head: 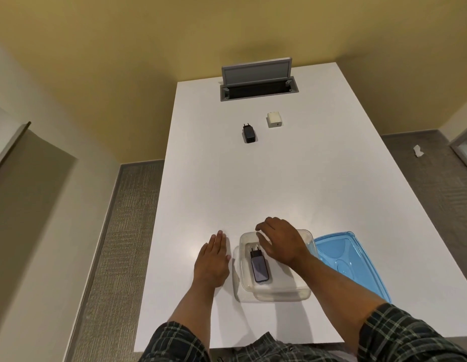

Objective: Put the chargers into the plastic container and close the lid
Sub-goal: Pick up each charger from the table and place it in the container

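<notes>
A clear plastic container (pixel 279 290) stands on the white table (pixel 279 192) near its front edge. A grey and black charger (pixel 258 266) lies inside it, prongs pointing away from me. My right hand (pixel 280 241) hovers over the container's far half, fingers spread and curled down, holding nothing. My left hand (pixel 214 259) rests flat on the table just left of the container. The blue lid (pixel 350 259) lies to the container's right, partly under my right forearm. Farther back lie a black charger (pixel 249 133) and a white charger (pixel 274 119).
An open grey cable hatch (pixel 257 82) with a raised flap sits in the table at the far end. Carpet runs along both sides of the table, with a white scrap (pixel 418 150) on the floor at the right.
</notes>
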Action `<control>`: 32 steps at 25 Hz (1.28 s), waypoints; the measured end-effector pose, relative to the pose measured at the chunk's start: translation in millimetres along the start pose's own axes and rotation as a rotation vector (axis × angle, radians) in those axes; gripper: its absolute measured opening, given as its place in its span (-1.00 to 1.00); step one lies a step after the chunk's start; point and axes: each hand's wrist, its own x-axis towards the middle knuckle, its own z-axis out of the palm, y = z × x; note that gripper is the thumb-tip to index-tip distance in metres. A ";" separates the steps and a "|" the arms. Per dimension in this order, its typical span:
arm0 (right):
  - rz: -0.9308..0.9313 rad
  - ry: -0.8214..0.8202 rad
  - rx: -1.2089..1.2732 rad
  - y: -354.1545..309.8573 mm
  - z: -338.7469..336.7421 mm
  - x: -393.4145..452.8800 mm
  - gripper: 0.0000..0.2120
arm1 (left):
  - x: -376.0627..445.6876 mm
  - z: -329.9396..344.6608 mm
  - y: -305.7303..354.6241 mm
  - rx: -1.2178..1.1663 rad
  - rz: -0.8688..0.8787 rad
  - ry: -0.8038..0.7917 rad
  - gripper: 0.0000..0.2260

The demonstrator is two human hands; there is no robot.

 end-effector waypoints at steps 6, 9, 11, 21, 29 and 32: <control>0.351 -0.117 0.013 32.3 -3.5 55.1 -0.65 | 62.2 -34.2 4.2 -0.140 -0.032 0.026 -0.44; 0.471 -0.241 -0.020 55.1 2.9 90.8 -0.53 | 92.3 -41.5 1.6 -0.161 -0.019 0.026 -0.44; 0.515 -0.271 -0.026 70.2 10.4 115.6 -0.51 | 113.0 -42.9 -1.5 -0.169 -0.011 0.027 -0.43; 0.569 -0.416 0.003 122.4 55.7 210.2 -0.36 | 186.3 -31.5 -9.9 -0.197 -0.003 0.174 -0.45; 0.522 -0.396 -0.006 158.5 83.9 294.9 -0.35 | 224.2 -33.0 -4.1 -0.215 -0.139 0.389 -0.48; 0.495 -0.386 -0.014 170.4 94.8 320.7 -0.31 | 232.9 -32.6 -5.8 -0.245 -0.147 0.433 -0.46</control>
